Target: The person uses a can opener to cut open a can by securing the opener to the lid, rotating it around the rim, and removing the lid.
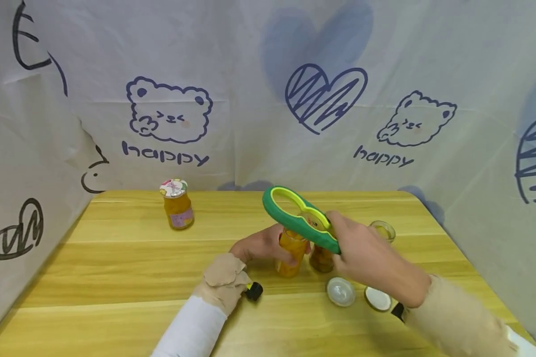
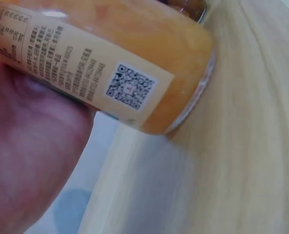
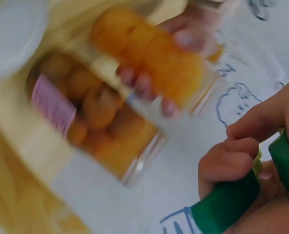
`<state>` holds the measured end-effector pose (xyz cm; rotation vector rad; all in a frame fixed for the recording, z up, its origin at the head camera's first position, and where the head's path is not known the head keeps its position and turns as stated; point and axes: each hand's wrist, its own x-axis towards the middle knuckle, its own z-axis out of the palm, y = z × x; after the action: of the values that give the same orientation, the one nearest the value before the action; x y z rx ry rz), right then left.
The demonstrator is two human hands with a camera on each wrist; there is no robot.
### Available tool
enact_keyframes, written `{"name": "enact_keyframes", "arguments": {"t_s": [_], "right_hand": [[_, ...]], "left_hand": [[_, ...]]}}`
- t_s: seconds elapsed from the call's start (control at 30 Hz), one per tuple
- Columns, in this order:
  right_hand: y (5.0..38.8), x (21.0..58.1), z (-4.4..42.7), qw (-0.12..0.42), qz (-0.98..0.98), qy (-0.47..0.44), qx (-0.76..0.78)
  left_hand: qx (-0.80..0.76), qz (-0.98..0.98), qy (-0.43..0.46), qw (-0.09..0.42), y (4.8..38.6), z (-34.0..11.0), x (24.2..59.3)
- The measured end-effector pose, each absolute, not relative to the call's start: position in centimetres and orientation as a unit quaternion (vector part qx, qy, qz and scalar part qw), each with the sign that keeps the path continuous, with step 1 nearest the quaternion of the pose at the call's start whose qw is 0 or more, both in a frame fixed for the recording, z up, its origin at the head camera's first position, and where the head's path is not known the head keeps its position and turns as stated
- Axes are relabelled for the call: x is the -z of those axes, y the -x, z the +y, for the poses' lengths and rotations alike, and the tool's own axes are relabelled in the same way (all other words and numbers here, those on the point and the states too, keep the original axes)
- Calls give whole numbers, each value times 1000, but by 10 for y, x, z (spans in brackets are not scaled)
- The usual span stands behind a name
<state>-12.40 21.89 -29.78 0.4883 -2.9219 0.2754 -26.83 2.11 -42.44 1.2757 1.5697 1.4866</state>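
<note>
My left hand (image 1: 262,245) grips a glass jar of orange fruit (image 1: 290,254) around its side. In the left wrist view the jar's label with a QR code (image 2: 131,87) shows, and its base is near the wooden surface. My right hand (image 1: 368,250) holds a green and yellow jar opener (image 1: 290,221), its loop extending over the top of that jar. The right wrist view shows the orange jar's glass rim with no lid on it. Close beside stands a second jar with round brown fruit (image 3: 98,109), partly hidden by the right hand in the head view.
A lidded orange jar (image 1: 178,210) stands at the back left of the wooden table (image 1: 129,277). Near the right forearm lie a translucent lid (image 1: 340,291) and a white lid (image 1: 378,299). A round glass container (image 1: 384,231) sits behind the right hand.
</note>
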Motion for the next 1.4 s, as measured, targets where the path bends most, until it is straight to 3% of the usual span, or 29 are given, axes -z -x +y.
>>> {"name": "enact_keyframes", "arguments": {"t_s": [0.17, 0.43, 0.57, 0.83, 1.13, 1.2, 1.4], "right_hand": [[110, 306, 223, 29, -961, -136, -240], [91, 328, 239, -173, -802, -111, -561], [85, 340, 247, -209, -731, -127, -636], [78, 358, 253, -239, -583, -153, -761], [74, 362, 246, -245, -516, -190, -799], [75, 363, 246, -243, -508, -197, -803], [74, 364, 247, -237, -490, -195, -816]], "left_hand": [[-571, 624, -448, 290, 266, 23, 429], [-585, 646, -413, 265, 259, 25, 430], [-589, 647, -413, 253, 259, 26, 430], [-606, 640, -412, 230, 259, 29, 432], [-618, 640, -400, 219, 255, 21, 416], [-644, 623, -401, 192, 256, 18, 408], [-742, 565, -359, 35, 254, 12, 382]]}}
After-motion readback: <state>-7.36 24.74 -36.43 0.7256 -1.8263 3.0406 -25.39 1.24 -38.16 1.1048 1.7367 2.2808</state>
